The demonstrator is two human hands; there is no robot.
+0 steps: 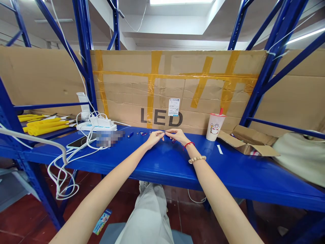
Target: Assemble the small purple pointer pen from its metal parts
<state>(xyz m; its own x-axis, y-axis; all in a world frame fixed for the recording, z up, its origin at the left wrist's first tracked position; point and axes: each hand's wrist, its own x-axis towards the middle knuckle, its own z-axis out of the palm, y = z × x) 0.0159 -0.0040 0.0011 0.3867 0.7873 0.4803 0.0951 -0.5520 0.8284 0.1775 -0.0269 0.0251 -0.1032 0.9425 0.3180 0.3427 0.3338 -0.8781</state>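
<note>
Both arms reach forward over the blue tabletop [162,162]. My left hand [154,138] is closed in a pinch, its fingertips almost meeting those of the other hand. My right hand [178,135] pinches too, with a red string and a beaded bracelet on its wrist. Whatever lies between the fingertips is too small to make out. Left of the hands, a short blue pen-like piece [130,135] and several tiny dark parts [143,133] lie on the table. Another small dark bit [173,141] shows just under my right hand.
A paper cup with a red straw [214,128] stands at right, near a white strip [219,149] and an opened cardboard box [250,139]. At left are a power strip [98,126], tangled white cables [63,169], a phone [77,142] and yellow-handled tools [47,127]. Cardboard [122,91] walls the back.
</note>
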